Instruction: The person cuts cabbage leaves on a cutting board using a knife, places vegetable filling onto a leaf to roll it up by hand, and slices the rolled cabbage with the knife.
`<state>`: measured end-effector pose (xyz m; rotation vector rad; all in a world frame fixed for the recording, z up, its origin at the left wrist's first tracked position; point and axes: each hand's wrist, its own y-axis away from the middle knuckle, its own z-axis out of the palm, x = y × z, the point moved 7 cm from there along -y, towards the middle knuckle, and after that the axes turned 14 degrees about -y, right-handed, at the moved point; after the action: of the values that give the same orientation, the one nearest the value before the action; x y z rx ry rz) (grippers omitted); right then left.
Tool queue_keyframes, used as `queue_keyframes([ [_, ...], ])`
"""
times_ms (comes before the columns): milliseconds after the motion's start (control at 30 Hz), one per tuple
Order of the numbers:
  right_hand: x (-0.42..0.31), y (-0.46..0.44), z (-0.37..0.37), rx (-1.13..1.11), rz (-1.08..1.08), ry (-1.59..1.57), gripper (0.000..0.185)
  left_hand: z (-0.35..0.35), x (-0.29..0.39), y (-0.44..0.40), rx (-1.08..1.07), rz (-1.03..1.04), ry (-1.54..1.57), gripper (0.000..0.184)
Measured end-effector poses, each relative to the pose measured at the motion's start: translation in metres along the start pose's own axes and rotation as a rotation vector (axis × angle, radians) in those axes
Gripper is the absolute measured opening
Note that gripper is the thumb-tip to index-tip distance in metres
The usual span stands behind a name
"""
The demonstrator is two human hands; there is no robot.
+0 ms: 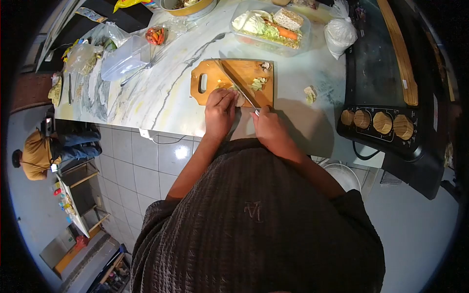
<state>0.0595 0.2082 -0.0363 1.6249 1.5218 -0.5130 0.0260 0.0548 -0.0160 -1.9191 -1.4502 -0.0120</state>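
Observation:
My right hand (271, 128) is closed around the handle of a kitchen knife (238, 87), whose blade slants up and left across a wooden cutting board (266, 99). My left hand (220, 113) rests at the board's front edge, left of the blade. Its fingers are bent together against a small pale piece of vegetable (239, 99), mostly hidden by the fingers. Right of the blade lie chopped pale-green leaf pieces (258, 84), and a small brownish-white bit (265, 66) sits near the board's top right corner.
Behind the board stands a clear plastic container (273, 48) with cabbage (248, 22), a carrot (287, 33) and tempeh (288, 19). A tied white bag (340, 34) and a black stove (381, 122) are at right. An empty clear tub (126, 58) and bagged chilies (156, 35) lie left. Another person (39, 151) stands far left.

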Motion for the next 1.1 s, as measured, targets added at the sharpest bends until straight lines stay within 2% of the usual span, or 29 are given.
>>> queue_keyframes([
  [100, -0.002, -0.005, 0.001, -0.057, 0.051, 0.046, 0.038, 0.0, 0.0, -0.001, 0.018, 0.006, 0.009, 0.013],
  [167, -0.003, -0.007, 0.001, -0.05, -0.01, 0.002, 0.038, -0.001, 0.0, -0.001, 0.021, 0.022, 0.006, 0.013],
  [400, 0.0, -0.006, -0.001, -0.017, -0.025, 0.094, 0.036, 0.001, 0.001, 0.002, 0.002, 0.006, -0.023, 0.015],
  [500, 0.012, 0.009, -0.008, -0.033, 0.066, 0.092, 0.036, 0.002, 0.0, 0.003, -0.052, -0.011, -0.052, 0.013],
  [733, 0.011, 0.023, -0.028, 0.062, 0.032, 0.121, 0.033, -0.003, 0.006, 0.006, -0.07, 0.027, -0.071, 0.017],
  [800, 0.011, 0.023, -0.031, 0.073, 0.027, 0.123, 0.032, -0.002, 0.002, 0.006, -0.085, -0.018, -0.074, 0.02],
  [867, 0.011, 0.023, -0.035, 0.162, -0.042, 0.116, 0.033, -0.001, 0.002, 0.006, -0.085, -0.025, -0.069, 0.021],
  [1100, 0.008, 0.022, -0.029, 0.15, -0.06, 0.026, 0.032, 0.004, -0.002, -0.001, -0.099, -0.019, -0.05, 0.019],
])
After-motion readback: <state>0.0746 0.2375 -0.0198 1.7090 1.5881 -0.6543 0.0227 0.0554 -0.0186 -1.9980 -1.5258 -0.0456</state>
